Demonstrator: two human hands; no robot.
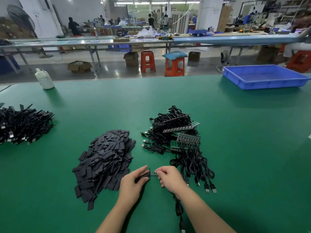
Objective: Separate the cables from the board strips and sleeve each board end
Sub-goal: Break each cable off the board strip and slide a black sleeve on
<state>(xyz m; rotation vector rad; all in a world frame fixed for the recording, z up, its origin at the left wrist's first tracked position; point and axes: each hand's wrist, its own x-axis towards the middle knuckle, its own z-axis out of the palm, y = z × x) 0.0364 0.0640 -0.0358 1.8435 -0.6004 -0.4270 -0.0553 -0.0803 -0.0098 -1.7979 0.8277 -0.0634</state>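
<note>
My left hand pinches a flat black sleeve whose open end faces right. My right hand pinches a small green board end, whose tip meets the sleeve's mouth. That board's black cable trails under my right wrist toward the table's near edge. A heap of loose black sleeves lies just left of my hands. Behind my right hand sits a tangle of cables joined to green board strips.
A pile of black cables lies at the far left of the green table. A blue plastic tray stands at the back right, a white bottle at the back left. Stools and workbenches stand beyond the table.
</note>
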